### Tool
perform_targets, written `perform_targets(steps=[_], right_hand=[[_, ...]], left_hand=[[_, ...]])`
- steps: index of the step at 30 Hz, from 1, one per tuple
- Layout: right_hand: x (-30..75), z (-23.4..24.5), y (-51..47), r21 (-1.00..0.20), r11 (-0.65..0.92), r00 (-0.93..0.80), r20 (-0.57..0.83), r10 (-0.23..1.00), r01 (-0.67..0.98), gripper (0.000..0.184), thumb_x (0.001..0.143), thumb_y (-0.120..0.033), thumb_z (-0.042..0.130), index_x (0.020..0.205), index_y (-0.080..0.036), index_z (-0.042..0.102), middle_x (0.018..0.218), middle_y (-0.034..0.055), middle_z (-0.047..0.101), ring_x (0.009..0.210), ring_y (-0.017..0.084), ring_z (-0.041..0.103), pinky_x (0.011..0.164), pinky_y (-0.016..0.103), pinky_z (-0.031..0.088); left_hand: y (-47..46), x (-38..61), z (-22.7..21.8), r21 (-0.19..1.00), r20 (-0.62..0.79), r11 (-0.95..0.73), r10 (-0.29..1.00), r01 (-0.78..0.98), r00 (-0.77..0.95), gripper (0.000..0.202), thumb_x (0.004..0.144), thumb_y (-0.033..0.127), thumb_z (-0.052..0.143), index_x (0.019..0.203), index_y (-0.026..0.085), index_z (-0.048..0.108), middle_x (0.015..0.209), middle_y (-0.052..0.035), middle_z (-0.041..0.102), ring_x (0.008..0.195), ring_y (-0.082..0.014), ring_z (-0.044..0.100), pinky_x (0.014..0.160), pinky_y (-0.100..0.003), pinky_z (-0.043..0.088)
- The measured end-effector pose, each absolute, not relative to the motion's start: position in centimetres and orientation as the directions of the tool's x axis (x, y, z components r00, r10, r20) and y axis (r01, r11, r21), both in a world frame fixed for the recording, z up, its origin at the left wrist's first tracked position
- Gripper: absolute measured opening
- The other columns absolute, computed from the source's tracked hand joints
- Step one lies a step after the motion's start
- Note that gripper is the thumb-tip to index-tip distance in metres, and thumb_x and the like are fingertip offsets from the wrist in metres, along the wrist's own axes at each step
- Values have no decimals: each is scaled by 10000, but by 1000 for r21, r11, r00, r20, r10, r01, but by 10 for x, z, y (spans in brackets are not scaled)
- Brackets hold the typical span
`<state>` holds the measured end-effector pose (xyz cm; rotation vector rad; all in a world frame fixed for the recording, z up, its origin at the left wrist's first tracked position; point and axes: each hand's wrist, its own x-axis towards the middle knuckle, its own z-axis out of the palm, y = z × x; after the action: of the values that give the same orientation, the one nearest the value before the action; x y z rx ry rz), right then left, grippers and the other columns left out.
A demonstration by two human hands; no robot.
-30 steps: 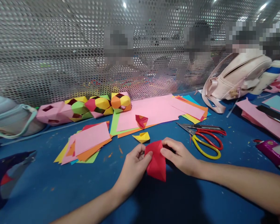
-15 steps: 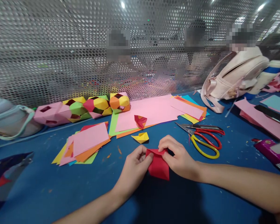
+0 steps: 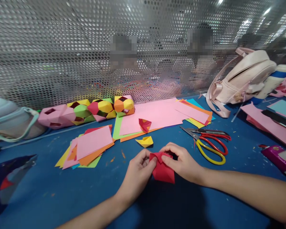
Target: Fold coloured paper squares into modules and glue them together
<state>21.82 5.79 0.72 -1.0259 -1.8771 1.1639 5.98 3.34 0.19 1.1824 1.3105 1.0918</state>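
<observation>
- Head view. Both hands close together over the table (image 3: 81,197), fingers pinching the same red paper (image 3: 164,175): left hand (image 3: 137,168) clamped on its left side, right hand (image 3: 183,163) on its upper right.
- Change: a second ago the paper shows a smooth, unturned face; now its top edge is turned down in a small flap, both thumbs at it.
- Reading: a fold seems to be under way, the crease perhaps not pressed firm. The fingers hide its far side.
- The paper's lower edge hangs unheld, a corner pointing down at the right, above a dark shadow.
- Edges: the yellow piece (image 3: 146,142) sits just beyond the fingertips; the red-orange piece (image 3: 145,125) lies farther off, on the pink sheet (image 3: 157,111). Little slack forward.
- Right: scissors (image 3: 210,153) lie near the right hand, yellow loop closest to the forearm. I'd call that the tight side.
- Left: the paper stack (image 3: 94,143) stands apart from the left hand, some table between.
- Far side: mesh (image 3: 62,57) bounds the table. Most open room looks to be nearer the body and left.
</observation>
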Motion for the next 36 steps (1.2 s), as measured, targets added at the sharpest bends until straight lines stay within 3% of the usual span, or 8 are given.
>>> perform_targets(steps=[4,14,17,20,22,26,36], right_hand=[[218,8,58,-911,304,-437,162,885,278,104,820,-141,490,760,-166,572,756,-9,521,701,104,493,639,219,393],[220,9,59,-921,287,-450,145,881,265,60,800,-173,539,767,-167,589,751,-6,521,687,109,488,631,220,397],[223,12,62,-938,281,-514,142,846,204,214,890,-251,434,803,-168,611,791,12,532,743,122,503,690,239,403],[224,12,66,-957,227,-525,102,845,179,399,948,-300,306,715,-166,601,742,6,519,724,116,500,696,241,399],[224,10,67,-959,205,-521,75,850,197,365,927,-315,376,684,-161,600,724,0,516,704,112,499,670,235,400],[223,6,66,-929,262,-524,90,847,262,166,849,-250,526,808,-159,659,786,16,576,746,124,534,675,237,413],[224,4,67,-865,383,-528,170,832,324,170,841,-179,520,824,-145,686,771,27,623,726,117,571,663,215,432]], left_hand=[[33,59,0,990,-113,112,994,82,9,200,718,328,584,618,173,505,566,58,473,530,-91,415,502,-190,349],[32,61,5,986,-151,150,989,74,5,237,692,363,597,601,178,480,528,73,426,495,-81,367,472,-184,313],[33,61,4,985,-151,150,988,89,6,239,688,365,599,602,180,474,538,71,430,497,-81,365,472,-188,310],[34,60,3,982,-156,155,988,112,4,238,693,359,596,597,179,473,531,71,427,490,-78,356,465,-188,300],[33,60,2,980,-163,161,987,114,9,228,693,352,595,604,179,477,532,72,429,489,-78,355,465,-188,297],[32,59,1,976,-189,186,982,115,20,187,688,321,589,629,176,485,543,69,441,500,-80,365,474,-186,298],[35,60,4,974,-196,192,980,122,18,169,679,286,561,590,176,468,504,85,401,474,-67,333,447,-171,266]])
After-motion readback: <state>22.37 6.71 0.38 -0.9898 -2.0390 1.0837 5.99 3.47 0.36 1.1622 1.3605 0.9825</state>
